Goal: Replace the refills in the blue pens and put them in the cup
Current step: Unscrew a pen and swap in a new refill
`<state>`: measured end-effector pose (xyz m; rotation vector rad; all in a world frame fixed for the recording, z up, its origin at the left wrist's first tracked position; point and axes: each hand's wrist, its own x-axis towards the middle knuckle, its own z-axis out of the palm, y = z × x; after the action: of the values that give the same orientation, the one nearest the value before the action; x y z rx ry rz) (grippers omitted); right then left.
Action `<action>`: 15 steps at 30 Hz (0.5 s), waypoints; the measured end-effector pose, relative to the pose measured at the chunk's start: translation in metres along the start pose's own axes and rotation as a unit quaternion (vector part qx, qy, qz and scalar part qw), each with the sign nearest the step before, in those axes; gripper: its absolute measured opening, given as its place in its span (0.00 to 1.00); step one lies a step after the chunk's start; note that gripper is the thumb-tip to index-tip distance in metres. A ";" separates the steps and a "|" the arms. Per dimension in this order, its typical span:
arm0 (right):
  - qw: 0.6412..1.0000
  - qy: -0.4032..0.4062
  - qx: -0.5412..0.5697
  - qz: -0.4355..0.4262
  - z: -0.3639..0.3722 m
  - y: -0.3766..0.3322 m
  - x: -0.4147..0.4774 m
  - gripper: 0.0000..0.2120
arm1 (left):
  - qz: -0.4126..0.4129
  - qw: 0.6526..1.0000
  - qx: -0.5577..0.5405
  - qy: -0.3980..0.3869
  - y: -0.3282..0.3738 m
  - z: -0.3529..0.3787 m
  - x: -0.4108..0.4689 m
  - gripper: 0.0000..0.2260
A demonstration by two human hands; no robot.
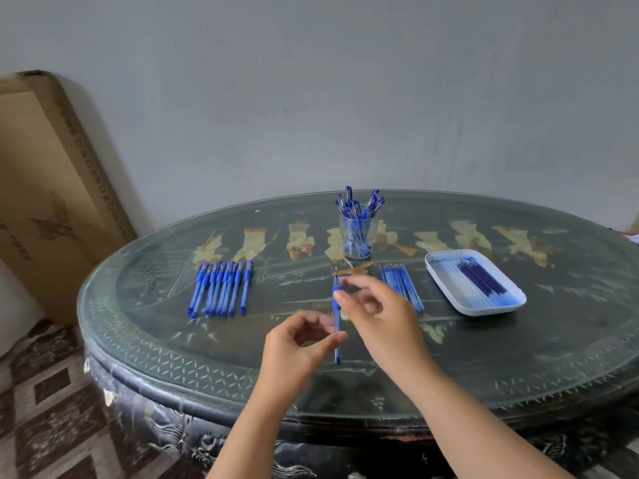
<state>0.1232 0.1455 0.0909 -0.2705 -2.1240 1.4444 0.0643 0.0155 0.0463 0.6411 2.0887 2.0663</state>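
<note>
Item I log first: one blue pen, upright above the table's near middle. My left hand pinches its lower barrel; my right hand pinches its grip. By the far edge: cup of pens. To the left: loose pens. To the right: refills, tray.

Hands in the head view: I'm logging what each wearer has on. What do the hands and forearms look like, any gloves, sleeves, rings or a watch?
The left hand and right hand are bare, with no gloves. The left forearm and right forearm are bare too, with no sleeve, watch or bracelet in view. No ring shows, though the fingers are slightly blurred.
</note>
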 end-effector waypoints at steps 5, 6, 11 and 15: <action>1.000 -0.002 0.030 -0.006 -0.007 -0.012 0.011 0.02 | 0.001 0.999 0.046 -0.009 0.004 -0.005 0.001 0.08; 0.999 -0.003 0.033 -0.003 -0.008 -0.013 0.013 0.03 | 0.003 0.999 0.049 -0.011 0.005 -0.006 0.001 0.08; 0.988 0.046 0.146 -0.008 -0.025 -0.042 0.027 0.03 | -0.001 0.998 0.067 -0.016 0.002 -0.010 0.001 0.08; 0.963 0.139 0.221 -0.072 -0.058 -0.065 0.050 0.05 | -0.003 0.997 0.076 -0.016 0.002 -0.021 0.008 0.08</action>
<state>0.1220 0.1884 0.1819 -0.1332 -1.5197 1.6372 0.0490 -0.0009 0.0515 0.6840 2.2427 1.8931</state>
